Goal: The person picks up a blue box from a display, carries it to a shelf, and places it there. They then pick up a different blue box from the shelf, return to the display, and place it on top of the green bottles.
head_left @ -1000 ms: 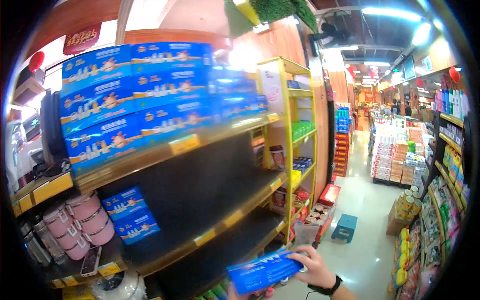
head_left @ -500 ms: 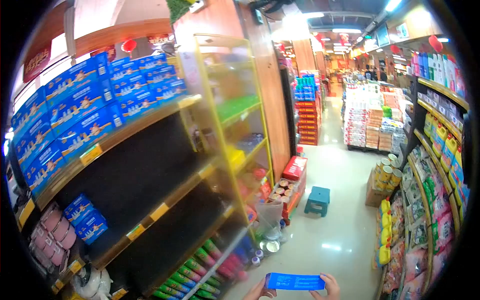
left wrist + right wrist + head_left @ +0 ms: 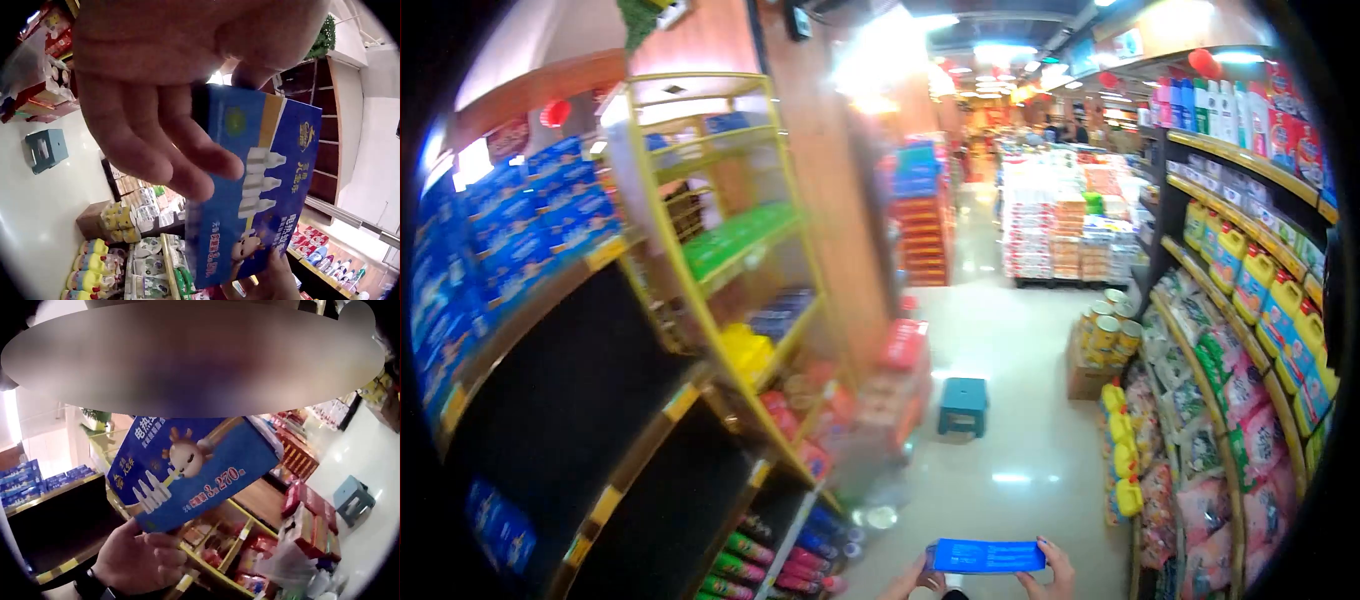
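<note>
A flat blue box (image 3: 988, 555), printed with small white bottles and a cartoon deer, is held between both hands low in the head view. My left hand (image 3: 915, 578) grips one end of it. At the other end, my right hand (image 3: 1052, 570) pinches the edge with thumb and fingers. The left wrist view has the left hand (image 3: 156, 81) close up, its fingers bent over the side of the box (image 3: 256, 194). Below the box (image 3: 206, 472) in the right wrist view, the right hand (image 3: 140, 559) holds its lower edge.
Stacked blue boxes (image 3: 540, 215) top the dark shelving on the left, beside a yellow-framed rack (image 3: 780, 250). A teal stool (image 3: 964, 405) stands on the aisle floor. Shelves of bagged goods (image 3: 1200, 440) and yellow jugs (image 3: 1255, 285) line the right side.
The head view has swung right, from the shelf of blue boxes toward the aisle. The box, tilted at first, now lies level between both hands.
</note>
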Demonstrator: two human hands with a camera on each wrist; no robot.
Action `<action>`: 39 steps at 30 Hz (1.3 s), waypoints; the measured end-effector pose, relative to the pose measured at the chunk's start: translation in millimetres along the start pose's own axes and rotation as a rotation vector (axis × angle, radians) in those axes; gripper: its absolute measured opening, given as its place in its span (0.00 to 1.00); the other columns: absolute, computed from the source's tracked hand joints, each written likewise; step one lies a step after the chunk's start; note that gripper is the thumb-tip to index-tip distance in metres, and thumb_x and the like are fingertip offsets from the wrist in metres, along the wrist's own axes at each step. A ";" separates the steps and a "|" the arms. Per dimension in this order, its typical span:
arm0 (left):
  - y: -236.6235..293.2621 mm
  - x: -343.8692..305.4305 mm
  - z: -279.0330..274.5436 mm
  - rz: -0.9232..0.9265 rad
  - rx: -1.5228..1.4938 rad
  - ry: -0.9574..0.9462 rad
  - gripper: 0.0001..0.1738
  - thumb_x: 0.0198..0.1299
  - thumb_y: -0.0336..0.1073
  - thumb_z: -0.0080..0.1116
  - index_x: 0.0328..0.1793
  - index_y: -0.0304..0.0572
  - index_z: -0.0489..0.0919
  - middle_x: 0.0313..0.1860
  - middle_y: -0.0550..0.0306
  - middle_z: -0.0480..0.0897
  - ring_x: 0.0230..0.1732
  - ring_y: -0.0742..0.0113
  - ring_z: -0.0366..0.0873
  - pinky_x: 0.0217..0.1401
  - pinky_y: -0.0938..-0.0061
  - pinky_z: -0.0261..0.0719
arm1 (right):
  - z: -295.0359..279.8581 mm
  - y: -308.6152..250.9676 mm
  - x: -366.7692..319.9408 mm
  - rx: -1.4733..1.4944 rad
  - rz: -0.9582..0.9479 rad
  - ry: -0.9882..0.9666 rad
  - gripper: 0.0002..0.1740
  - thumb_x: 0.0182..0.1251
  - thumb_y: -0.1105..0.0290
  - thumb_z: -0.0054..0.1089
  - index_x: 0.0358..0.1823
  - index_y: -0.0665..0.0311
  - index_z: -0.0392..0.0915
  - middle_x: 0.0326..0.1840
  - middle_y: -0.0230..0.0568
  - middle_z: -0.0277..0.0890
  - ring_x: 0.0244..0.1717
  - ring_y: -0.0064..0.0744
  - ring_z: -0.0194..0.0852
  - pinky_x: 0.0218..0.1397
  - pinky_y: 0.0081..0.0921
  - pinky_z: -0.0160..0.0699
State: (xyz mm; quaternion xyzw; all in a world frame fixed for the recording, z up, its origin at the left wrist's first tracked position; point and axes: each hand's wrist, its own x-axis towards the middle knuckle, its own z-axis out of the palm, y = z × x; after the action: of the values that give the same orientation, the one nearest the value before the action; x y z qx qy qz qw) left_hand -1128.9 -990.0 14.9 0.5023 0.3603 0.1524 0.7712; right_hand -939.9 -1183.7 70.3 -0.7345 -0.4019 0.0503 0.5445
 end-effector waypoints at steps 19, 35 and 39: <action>134.0 269.0 19.5 0.094 0.085 -0.235 0.33 0.74 0.61 0.35 0.53 0.38 0.79 0.41 0.54 0.83 0.41 0.65 0.79 0.48 0.68 0.77 | 38.5 61.1 259.8 -0.070 0.019 0.092 0.37 0.48 0.74 0.78 0.62 0.59 0.73 0.64 0.46 0.74 0.57 0.38 0.77 0.54 0.28 0.78; 208.8 504.0 127.0 0.224 0.148 -0.064 0.32 0.73 0.63 0.35 0.42 0.42 0.77 0.30 0.59 0.78 0.31 0.69 0.76 0.35 0.70 0.76 | -25.4 202.3 523.6 -0.005 -0.160 0.031 0.32 0.48 0.69 0.78 0.58 0.58 0.78 0.59 0.43 0.77 0.55 0.42 0.79 0.57 0.32 0.79; 219.5 552.8 159.5 0.193 0.183 -0.116 0.32 0.73 0.63 0.35 0.42 0.42 0.77 0.30 0.59 0.78 0.31 0.69 0.76 0.35 0.70 0.76 | -53.5 229.3 556.0 -0.049 -0.081 0.041 0.31 0.49 0.69 0.77 0.59 0.58 0.78 0.59 0.42 0.78 0.56 0.41 0.78 0.58 0.32 0.79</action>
State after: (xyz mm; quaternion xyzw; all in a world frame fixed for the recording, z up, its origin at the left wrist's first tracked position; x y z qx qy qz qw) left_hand -604.3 -667.4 24.2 0.6107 0.2774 0.1631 0.7236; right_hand -416.1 -884.9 101.4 -0.7316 -0.4212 0.0031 0.5360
